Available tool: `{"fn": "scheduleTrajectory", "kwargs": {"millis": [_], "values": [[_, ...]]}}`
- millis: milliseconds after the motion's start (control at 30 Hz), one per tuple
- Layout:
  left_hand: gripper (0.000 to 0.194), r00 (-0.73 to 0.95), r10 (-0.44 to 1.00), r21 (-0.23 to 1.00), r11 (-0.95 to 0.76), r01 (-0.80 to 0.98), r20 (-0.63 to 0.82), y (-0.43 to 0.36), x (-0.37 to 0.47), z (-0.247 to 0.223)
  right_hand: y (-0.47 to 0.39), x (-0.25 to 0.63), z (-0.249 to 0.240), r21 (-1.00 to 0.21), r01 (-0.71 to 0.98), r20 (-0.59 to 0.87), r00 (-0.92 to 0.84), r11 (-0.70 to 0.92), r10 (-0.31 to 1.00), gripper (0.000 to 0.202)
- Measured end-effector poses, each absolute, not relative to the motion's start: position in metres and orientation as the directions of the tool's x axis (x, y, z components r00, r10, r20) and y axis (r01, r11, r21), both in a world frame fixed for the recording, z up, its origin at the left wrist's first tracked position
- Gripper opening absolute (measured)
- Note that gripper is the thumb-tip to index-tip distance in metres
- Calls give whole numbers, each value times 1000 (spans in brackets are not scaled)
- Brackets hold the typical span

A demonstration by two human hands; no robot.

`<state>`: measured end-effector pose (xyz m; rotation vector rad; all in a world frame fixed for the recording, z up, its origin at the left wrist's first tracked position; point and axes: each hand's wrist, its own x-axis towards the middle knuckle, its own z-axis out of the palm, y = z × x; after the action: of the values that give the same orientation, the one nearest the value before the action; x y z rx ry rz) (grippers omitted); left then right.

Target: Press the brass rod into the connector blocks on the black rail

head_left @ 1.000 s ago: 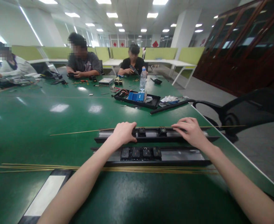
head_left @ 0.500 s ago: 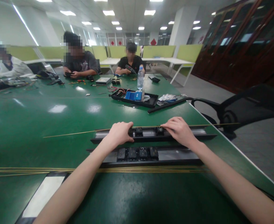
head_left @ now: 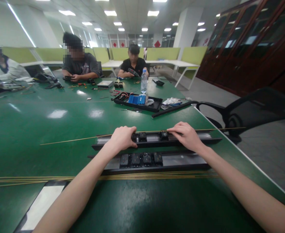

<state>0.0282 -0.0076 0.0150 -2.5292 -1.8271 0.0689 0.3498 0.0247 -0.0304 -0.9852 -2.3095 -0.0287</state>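
In the head view, a thin brass-coloured rod (head_left: pixel 69 141) runs lengthwise along the far black channel (head_left: pixel 207 141) and sticks out past both its ends. My right hand (head_left: pixel 186 137) pinches this rod between thumb and fingertips, just right of a square black block (head_left: pixel 164 135). Closed round another black block at the channel's left part is my left hand (head_left: pixel 121 139), which hides most of that block. Between the hands sits one more black block (head_left: pixel 142 137). Nearer to me lies a second black channel (head_left: pixel 178 160) with several black blocks (head_left: pixel 135 160) in a row.
Several loose brass rods (head_left: pixel 142 175) lie in front of the near channel. A white-topped flat item (head_left: pixel 44 204) is under my left forearm. Beyond are a black tray (head_left: pixel 158 104), a water bottle (head_left: pixel 144 82), cloth (head_left: pixel 171 103) and a black strip (head_left: pixel 172 109). People sit across the table.
The view has shifted slightly, moving everything a little to the left. Both hands keep the same hold on the block and the rod.
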Motion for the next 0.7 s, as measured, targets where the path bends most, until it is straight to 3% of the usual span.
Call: {"fn": "scheduleTrajectory", "kwargs": {"millis": [333, 700], "values": [[59, 315, 949, -41, -316, 948, -18, -6, 27, 13, 27, 354, -33, -246, 687, 562, -474, 684, 678, 22], [61, 323, 946, -29, -323, 946, 0, -4, 26, 12, 28, 363, -33, -372, 699, 526, -384, 611, 759, 20]]}}
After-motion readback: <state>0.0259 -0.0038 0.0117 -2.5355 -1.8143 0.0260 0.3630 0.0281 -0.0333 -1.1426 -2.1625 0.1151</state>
